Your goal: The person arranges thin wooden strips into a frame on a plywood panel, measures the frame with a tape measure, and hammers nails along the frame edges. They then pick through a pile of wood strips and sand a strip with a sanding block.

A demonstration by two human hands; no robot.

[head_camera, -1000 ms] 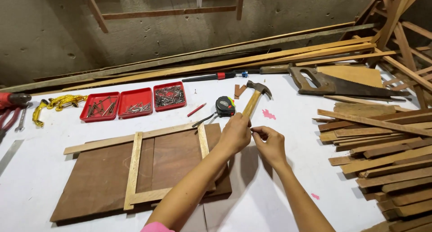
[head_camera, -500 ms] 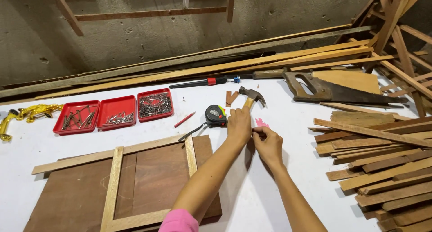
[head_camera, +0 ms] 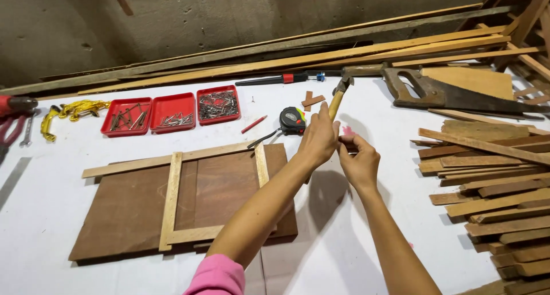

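Above the white table [head_camera: 69,215], near its middle, the left hand [head_camera: 318,139] is closed around the wooden handle of a hammer [head_camera: 337,100]. The hammer is held clear of the surface, its long axis rising steeply from the fist and leaning a little to the right and away; the metal head sits at the far, upper end. The right hand [head_camera: 358,162] is just beside the left, their fingers close or touching; its thumb and fingertips are pinched together on something too small to make out.

Left of the hands lies a brown board [head_camera: 129,215] with a frame [head_camera: 172,197] of pale slats on it, its near right corner hidden under the left forearm. A tape measure [head_camera: 293,121] and a red pencil [head_camera: 254,124] lie just beyond the board, near the left hand. Farther back stand three red trays [head_camera: 171,113] of nails and screws in a row. A handsaw [head_camera: 452,94] lies at the far right, its blade pointing right, and a stack of wood strips [head_camera: 492,186] crowds the table's right edge, near the right hand. Long planks [head_camera: 286,57] run along the far edge against the wall.

Open white surface shows under and in front of both hands, between the board and the strips, and also left of the board.
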